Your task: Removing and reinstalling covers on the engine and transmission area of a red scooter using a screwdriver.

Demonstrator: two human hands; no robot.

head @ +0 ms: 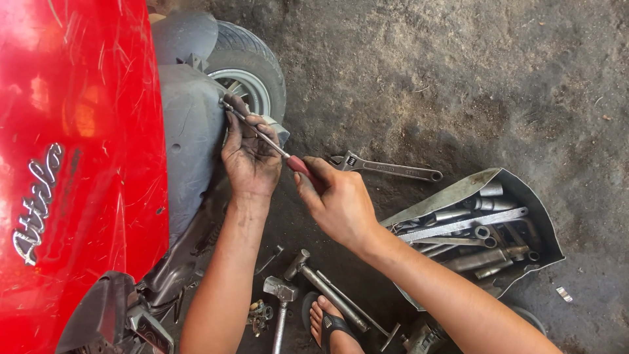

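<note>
Head view: nearest the camera, two bare forearms are seen, and between them one foot in a dark sandal [329, 322] on the grey concrete ground [458, 85].

Right hand [335, 200] is closed around the red handle of one long slim screwdriver with a steel shank [262, 136]. Left hand [249, 157] is half-curled, its greasy fingers [240, 126] pinched round the shank near the tip.

Screwdriver orientation: long axis runs diagonally, handle at lower right, tip pointing up-left. The tip is set against the edge of the grey plastic inner panel [190, 144] of the glossy red scooter body [72, 151], just beside the one visible wheel, a black tyre on a silver rim [252, 72].

Counts, loose tools on the ground:
- One chrome adjustable wrench [386, 169], lying nearly horizontal, jaw end to the left, just right of the right hand.
- Two steel hammers [282, 298] are seen below the forearms, heads up, handles running down-frame.
- One small pile of dark fasteners [259, 313] beside them; count cannot be told.

One dented sheet-metal tray [537, 203] sits at the right, under the right forearm's outer side. It is filled with spanners and sockets [472, 233], overlapped, so an exact count cannot be given.

One small silver scrap [564, 294] lies right of the tray.
</note>
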